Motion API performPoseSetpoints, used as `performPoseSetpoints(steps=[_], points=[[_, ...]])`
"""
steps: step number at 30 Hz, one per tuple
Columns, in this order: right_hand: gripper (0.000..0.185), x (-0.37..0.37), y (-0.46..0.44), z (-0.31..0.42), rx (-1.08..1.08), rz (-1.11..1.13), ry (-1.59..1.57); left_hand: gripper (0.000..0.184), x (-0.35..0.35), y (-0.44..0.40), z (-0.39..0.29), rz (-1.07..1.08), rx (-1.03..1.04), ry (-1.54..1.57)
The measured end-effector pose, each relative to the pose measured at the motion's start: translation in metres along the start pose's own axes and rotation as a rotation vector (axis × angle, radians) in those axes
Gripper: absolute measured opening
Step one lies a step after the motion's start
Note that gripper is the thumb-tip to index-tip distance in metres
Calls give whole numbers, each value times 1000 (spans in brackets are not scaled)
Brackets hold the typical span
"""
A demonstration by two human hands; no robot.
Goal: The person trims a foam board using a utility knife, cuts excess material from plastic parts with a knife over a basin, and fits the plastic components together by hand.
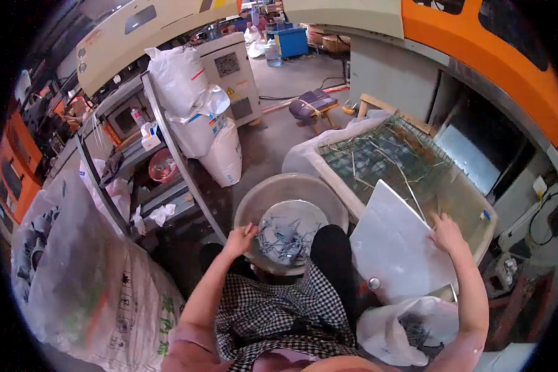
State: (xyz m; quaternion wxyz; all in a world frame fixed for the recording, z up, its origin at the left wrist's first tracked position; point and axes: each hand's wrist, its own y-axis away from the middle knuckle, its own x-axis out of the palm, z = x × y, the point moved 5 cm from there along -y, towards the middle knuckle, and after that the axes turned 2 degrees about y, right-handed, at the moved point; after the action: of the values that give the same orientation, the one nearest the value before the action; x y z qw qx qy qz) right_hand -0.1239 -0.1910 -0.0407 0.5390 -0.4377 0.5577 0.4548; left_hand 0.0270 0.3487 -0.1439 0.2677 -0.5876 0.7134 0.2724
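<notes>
My left hand [240,240] is over the left rim of a round basin [260,199], its fingers pinched together; whatever they hold is too small to name. Grey thin plastic pieces [285,240] lie in the basin between my knees. On the right, my right hand [445,233] is at the right edge of a white board [394,242], its fingers bent; contact with the board or a thin strip there is unclear. The board lies tilted across the near side of a large tub [341,180] with green netting [384,155] in it.
An open white sack [384,332] with grey pieces stands at lower right. A large plastic sack [124,291] fills the lower left. White sacks [223,155] are stacked beside a metal rack [183,164]. Behind the basin is a stool with a dark cushion [313,104].
</notes>
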Motion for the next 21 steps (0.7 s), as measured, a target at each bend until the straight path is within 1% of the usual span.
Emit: performPoseSetpoints(steps=[1,2,3,4,5,6,7,8,9,10,11,12,13,15,17,18,19,20,21], points=[[60,-10,-10,28,-67,-74,-1,37,3,4,9,-11,-10,46],[58,-29,-14,66,-137,-81,-87,37,5,6,13,-22,-21,93],[55,-33,-26,99,-217,-86,-140,37,5,15,-3,32,-115,-52],[50,-38,-32,137,-392,-148,-238,36,20,15,8,66,-122,126],[50,-51,-31,181,-382,-29,-322,36,46,2,39,26,0,111],[49,-42,-41,217,-502,-29,-400,35,61,-1,45,14,58,108],[49,-32,-46,253,-634,-72,-412,35,76,-3,50,2,116,105],[46,-26,-48,285,-682,-24,-398,34,84,4,35,17,109,113],[39,-21,-51,317,-702,-12,-487,34,93,11,28,39,-41,263],[37,-1,-60,348,-746,15,-484,34,104,18,28,59,-192,413],[35,19,-69,373,-794,47,-476,33,122,15,45,-38,-109,427],[35,32,-72,389,-782,82,-472,36,124,28,31,54,-223,351],[35,47,-73,399,-770,115,-466,39,144,33,54,95,-172,322],[33,119,-85,419,-782,101,-326,47,186,42,99,173,-66,268],[33,177,-86,420,-783,311,-136,48,208,54,114,175,65,-25],[33,171,-88,420,-790,316,-146,48,219,56,121,188,79,-103],[35,165,-78,421,-840,459,-132,49,229,57,128,201,94,-181],[36,166,-64,423,-892,610,-120,48,244,60,137,261,-53,25],[37,161,-71,428,-837,486,-312,47,252,57,146,289,-123,126]])
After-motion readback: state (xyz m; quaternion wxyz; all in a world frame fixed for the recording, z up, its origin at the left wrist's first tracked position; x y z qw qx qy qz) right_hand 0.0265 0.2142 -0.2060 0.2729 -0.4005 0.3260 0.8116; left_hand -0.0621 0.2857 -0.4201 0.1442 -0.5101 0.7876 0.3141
